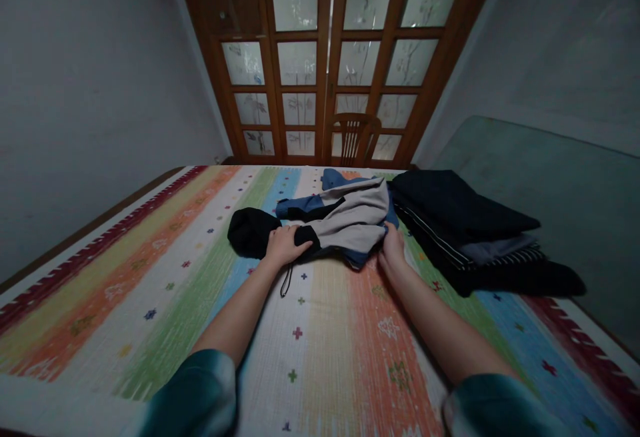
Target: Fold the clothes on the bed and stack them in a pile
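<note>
A hooded jacket (350, 217) in grey, blue and black lies partly folded on the table, with its black hood (251, 232) to the left. My left hand (286, 245) is closed over the black cloth beside the hood, thumb pointing right; some fingertips are hidden. Below that hand a thin black cord loop (285, 282) hangs out onto the tablecloth. At the jacket's right edge my right hand (393, 245) grips the blue hem between thumb and fingers. One blue sleeve (305, 208) points left across the jacket.
A stack of dark folded clothes (465, 217) rests on the right of the table. The striped tablecloth (330, 344) covers the tabletop. Beyond the far edge are a wooden chair (356, 132) and glazed wooden doors (329, 57). A pale green panel (565, 190) stands along the right side.
</note>
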### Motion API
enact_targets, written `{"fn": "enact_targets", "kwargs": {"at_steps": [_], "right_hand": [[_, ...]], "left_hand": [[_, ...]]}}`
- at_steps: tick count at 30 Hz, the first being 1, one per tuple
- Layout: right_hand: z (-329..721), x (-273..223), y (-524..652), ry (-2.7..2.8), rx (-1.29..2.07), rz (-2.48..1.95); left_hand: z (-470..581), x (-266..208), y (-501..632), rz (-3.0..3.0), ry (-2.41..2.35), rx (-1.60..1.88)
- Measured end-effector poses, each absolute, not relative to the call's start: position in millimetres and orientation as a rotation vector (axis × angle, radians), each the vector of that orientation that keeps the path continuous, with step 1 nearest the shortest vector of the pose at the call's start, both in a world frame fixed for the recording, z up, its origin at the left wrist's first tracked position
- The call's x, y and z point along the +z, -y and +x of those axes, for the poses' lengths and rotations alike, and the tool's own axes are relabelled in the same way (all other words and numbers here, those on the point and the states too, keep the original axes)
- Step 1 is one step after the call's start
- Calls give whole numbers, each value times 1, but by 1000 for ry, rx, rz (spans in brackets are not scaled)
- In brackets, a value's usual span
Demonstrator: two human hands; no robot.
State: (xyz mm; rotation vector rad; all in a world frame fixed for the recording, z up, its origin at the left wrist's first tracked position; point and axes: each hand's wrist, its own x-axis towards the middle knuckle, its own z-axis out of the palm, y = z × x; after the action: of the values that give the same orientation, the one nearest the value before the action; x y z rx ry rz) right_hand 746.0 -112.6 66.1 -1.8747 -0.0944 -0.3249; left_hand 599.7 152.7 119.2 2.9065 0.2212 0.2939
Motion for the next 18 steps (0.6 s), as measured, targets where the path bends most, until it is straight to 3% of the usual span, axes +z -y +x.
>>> {"fn": "enact_targets", "kwargs": {"at_steps": [3,6,11,18], "right_hand": [[745,94,135,-35,-549,-1940],[755,125,149,273,-760,-2184],[763,136,139,804,-357,-2554],[731,124,133,677,-145,-2884]], "left_hand": [[601,121,-145,2865,-23,219],[598,124,-136,2741,191,106],[590,128,-130,2533,344,-80],[593,128,-147,2573,296,-1]]}}
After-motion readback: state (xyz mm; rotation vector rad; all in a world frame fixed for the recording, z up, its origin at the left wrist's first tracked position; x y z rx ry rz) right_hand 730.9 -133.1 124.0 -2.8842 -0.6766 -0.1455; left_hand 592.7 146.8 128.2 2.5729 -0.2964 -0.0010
